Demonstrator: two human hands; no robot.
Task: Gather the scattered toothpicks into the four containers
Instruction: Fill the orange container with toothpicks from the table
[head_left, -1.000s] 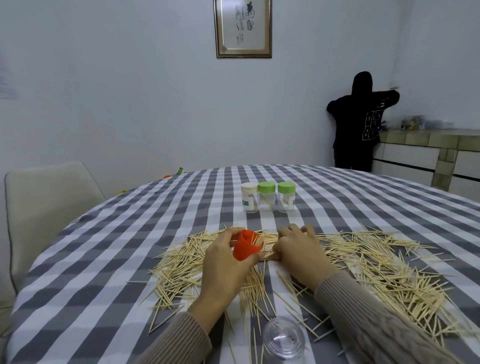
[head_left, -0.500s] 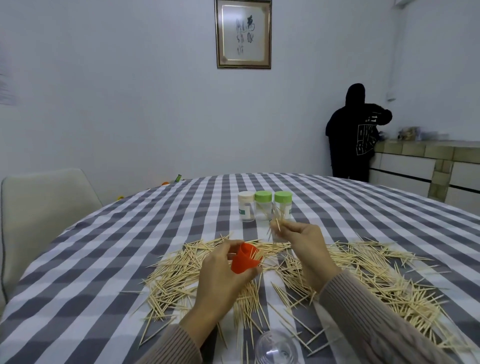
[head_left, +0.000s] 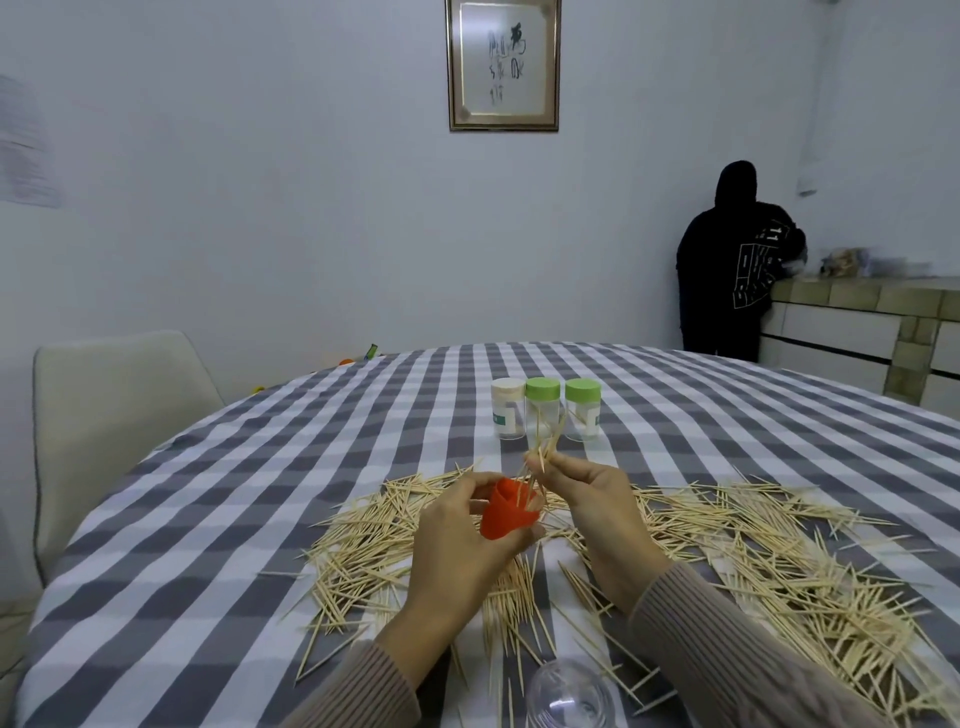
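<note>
Loose toothpicks (head_left: 727, 551) cover the near half of the table (head_left: 218, 519) in a wide band, thickest to the right. Beyond them stand three capped jars (head_left: 545, 410) in a row (each just beside the next), with bare checked cloth on either side and behind. A clear container (head_left: 571, 699) sits at the near edge. The left side of the cloth lies bare up to the chair (head_left: 114, 415).

Both arms wear long taupe-brown knit sleeves: the left sleeve (head_left: 358, 693) finely ribbed, the right sleeve (head_left: 727, 654) cable-patterned, both ending at bare wrists.
</note>
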